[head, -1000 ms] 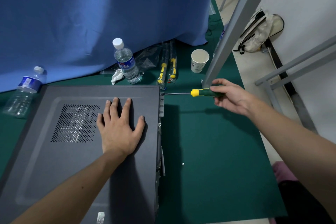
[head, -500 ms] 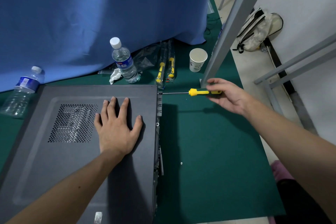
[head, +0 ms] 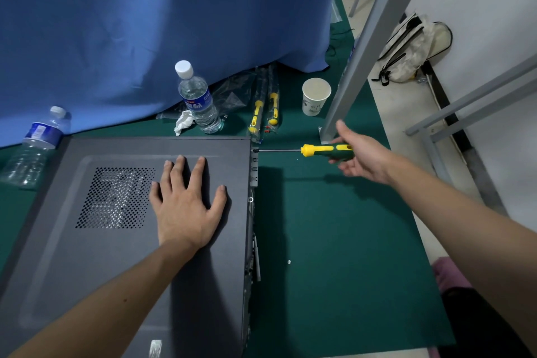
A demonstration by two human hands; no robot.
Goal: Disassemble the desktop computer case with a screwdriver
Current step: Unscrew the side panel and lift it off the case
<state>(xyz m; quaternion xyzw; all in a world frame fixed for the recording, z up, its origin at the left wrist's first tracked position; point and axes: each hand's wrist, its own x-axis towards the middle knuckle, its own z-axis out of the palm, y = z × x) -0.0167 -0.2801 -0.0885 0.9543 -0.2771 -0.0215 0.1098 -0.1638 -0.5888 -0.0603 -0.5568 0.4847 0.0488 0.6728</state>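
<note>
Basically, right hand [head: 359,155] held the screwdriver [head: 325,150] loosely, fingers half open, tip at the computer case [head: 130,256] rear screw, left hand [head: 186,206] flat, gripping nothing; cam-out likely.

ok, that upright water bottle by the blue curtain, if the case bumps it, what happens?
The upright water bottle is tall and narrow, so a knock high up would probably tip it. It looks mostly full, so likely heavy enough to resist a light nudge. It is capped, so spilling seems unlikely; once down, its round body may roll across the green mat.
</note>
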